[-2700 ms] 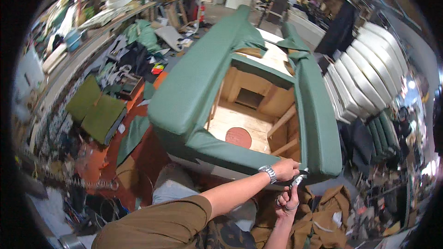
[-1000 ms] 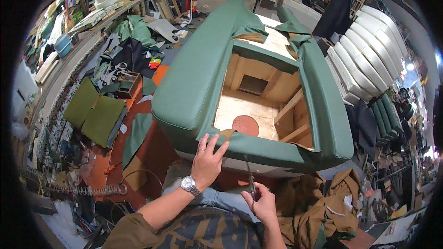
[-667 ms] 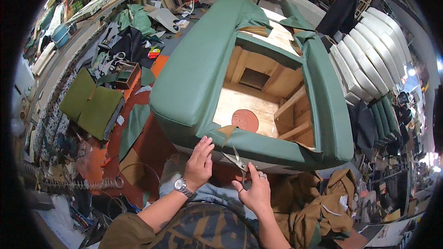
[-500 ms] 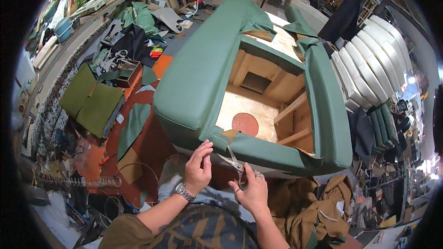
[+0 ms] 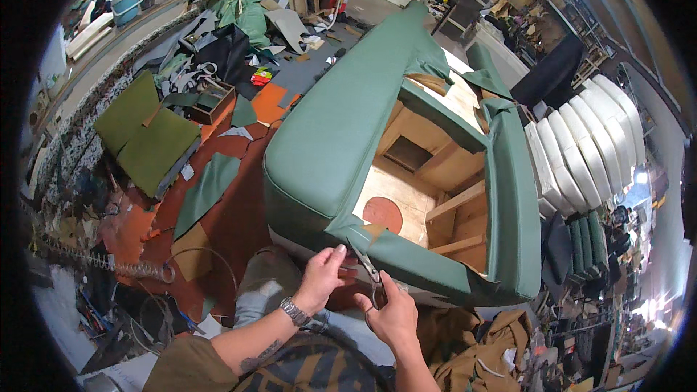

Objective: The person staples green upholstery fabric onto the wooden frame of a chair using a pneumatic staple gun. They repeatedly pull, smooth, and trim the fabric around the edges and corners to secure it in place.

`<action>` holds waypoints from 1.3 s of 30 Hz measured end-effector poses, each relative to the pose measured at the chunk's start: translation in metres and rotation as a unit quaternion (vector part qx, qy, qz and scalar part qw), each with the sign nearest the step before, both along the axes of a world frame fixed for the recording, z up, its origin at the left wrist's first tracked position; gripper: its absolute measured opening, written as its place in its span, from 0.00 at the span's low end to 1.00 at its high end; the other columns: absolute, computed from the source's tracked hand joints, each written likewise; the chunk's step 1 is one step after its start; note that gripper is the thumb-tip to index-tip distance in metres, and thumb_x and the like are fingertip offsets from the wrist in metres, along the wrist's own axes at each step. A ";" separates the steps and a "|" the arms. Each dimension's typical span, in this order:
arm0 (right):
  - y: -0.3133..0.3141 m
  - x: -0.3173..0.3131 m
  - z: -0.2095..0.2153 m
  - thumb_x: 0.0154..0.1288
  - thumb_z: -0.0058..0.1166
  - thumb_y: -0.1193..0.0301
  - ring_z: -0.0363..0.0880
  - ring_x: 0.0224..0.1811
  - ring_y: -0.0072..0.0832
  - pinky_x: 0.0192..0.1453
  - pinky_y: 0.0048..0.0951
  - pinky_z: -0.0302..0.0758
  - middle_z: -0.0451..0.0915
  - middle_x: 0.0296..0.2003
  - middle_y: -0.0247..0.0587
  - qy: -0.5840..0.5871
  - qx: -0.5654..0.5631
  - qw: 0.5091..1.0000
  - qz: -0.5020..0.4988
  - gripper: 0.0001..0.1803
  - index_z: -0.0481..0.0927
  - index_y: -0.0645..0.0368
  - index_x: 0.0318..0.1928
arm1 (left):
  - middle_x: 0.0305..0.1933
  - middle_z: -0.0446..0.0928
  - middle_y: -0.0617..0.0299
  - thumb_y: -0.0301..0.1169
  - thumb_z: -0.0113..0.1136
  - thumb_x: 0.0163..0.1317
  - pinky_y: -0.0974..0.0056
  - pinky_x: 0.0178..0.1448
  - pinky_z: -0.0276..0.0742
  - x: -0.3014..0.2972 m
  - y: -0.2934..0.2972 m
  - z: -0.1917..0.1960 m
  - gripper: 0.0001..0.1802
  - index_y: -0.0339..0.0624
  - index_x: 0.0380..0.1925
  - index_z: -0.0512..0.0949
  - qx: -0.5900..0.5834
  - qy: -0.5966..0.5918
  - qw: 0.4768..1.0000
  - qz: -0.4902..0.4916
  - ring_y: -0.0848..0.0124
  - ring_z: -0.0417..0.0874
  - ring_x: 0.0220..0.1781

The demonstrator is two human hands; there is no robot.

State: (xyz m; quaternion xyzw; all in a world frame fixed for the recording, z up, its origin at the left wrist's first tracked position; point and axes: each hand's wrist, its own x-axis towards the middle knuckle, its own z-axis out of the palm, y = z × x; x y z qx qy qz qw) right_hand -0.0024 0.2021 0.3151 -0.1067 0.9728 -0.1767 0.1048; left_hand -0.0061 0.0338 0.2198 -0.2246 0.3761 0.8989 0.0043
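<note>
A green upholstered sofa frame (image 5: 341, 123) lies on its back, its bare wooden inside facing up. My left hand (image 5: 324, 274) pinches the loose green fabric at the frame's near lower edge. My right hand (image 5: 392, 312) grips a pair of scissors (image 5: 367, 267), whose blades point up into that fabric by the corner of the wooden opening. A watch sits on my left wrist. A round reddish patch (image 5: 382, 213) shows on the plywood panel inside the frame.
Green foam pads (image 5: 149, 134) and fabric offcuts (image 5: 207, 185) lie on the red-brown floor at left. White cushions (image 5: 581, 149) stand stacked at right, brown fabric (image 5: 479, 352) is heaped at lower right, and a cluttered bench (image 5: 109, 36) runs along the far left.
Both hands have moved from the frame's right corner to its near middle edge. The left hand now pinches the fabric and the scissors have come up into it.
</note>
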 end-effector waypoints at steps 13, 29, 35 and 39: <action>0.001 -0.003 0.015 0.64 0.73 0.43 0.90 0.46 0.47 0.52 0.47 0.84 0.89 0.41 0.46 -0.018 0.009 1.000 -0.008 0.44 0.78 0.57 0.72 | 0.47 0.87 0.63 0.50 0.58 0.83 0.55 0.49 0.90 -0.014 0.003 0.012 0.20 0.44 0.49 0.83 0.042 -0.030 0.998 -0.036 0.70 0.88 0.47; 0.003 0.008 0.000 0.63 0.73 0.43 0.83 0.54 0.53 0.57 0.52 0.80 0.85 0.51 0.57 0.016 0.049 0.999 0.014 0.49 0.74 0.60 0.75 | 0.41 0.87 0.64 0.35 0.55 0.85 0.62 0.41 0.92 0.001 0.016 -0.016 0.14 0.36 0.48 0.85 -0.041 0.010 0.998 -0.037 0.74 0.90 0.42; 0.002 0.015 -0.006 0.61 0.77 0.47 0.83 0.50 0.50 0.54 0.49 0.79 0.84 0.45 0.50 0.095 0.067 0.993 0.023 0.49 0.74 0.60 0.75 | 0.41 0.88 0.62 0.33 0.52 0.86 0.62 0.43 0.92 0.006 0.021 -0.025 0.15 0.34 0.47 0.84 -0.094 0.029 0.993 -0.059 0.71 0.92 0.43; 0.005 0.012 -0.006 0.61 0.76 0.47 0.83 0.51 0.52 0.54 0.49 0.79 0.84 0.47 0.53 0.114 0.076 0.990 0.036 0.48 0.74 0.60 0.74 | 0.42 0.88 0.59 0.31 0.50 0.85 0.60 0.44 0.94 0.006 0.021 -0.029 0.13 0.35 0.48 0.82 -0.067 0.027 0.996 -0.052 0.69 0.92 0.43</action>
